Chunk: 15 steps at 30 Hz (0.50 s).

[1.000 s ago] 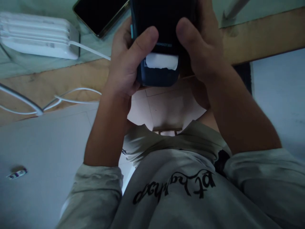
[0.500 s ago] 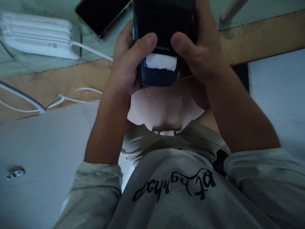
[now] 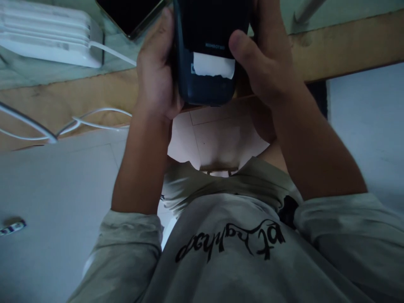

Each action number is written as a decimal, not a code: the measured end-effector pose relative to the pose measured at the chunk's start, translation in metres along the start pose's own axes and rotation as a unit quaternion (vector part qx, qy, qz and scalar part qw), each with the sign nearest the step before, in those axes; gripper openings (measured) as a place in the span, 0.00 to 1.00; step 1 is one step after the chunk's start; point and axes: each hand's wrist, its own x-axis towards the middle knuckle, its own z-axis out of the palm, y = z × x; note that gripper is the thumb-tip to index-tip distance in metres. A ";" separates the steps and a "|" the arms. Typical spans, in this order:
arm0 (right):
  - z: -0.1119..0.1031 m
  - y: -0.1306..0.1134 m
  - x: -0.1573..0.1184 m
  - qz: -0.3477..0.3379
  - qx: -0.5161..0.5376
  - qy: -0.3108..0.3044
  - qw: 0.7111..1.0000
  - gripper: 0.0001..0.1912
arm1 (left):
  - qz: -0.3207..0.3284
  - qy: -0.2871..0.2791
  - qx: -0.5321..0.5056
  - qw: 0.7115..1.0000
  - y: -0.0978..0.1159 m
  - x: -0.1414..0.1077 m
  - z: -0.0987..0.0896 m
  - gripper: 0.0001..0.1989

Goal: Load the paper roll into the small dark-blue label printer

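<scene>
Two bare hands are holding a dark handheld device point(image 3: 205, 92) between them, its far end running out of view above the thumbs. The left hand point(image 3: 154, 78) is cupping one side, thumb lying up along the flank rather than across the front; the right hand point(image 3: 273, 69) is gripping the other side, with its thumb pad resting on the front face near the pale lettering. Neither hand is spread wide or pressed against the other, and how the fingers are closing behind the device cannot be told.

Between the hands, a white paper strip point(image 3: 214, 66) with a ragged edge is showing on the device's near end — the right thumb is sitting just beside it, so good handling means leaving that paper unpinched. The near end is also reaching past the wooden edge point(image 3: 331, 46), so the two sides are calling for even, moderate support; squeezing harder with one hand could be twisting the body.

Beyond the left hand's outer side, a phone point(image 3: 132, 14) is lying close by, and farther left a white block point(image 3: 47, 35) is trailing a white cable point(image 3: 115, 54) toward the left wrist — elbows and wrists are best moving gently around it.
</scene>
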 end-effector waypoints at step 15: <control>-0.004 -0.005 0.000 0.011 -0.023 0.002 1.000 0.50 | 0.016 0.011 0.050 0.999 0.005 0.000 0.003 0.22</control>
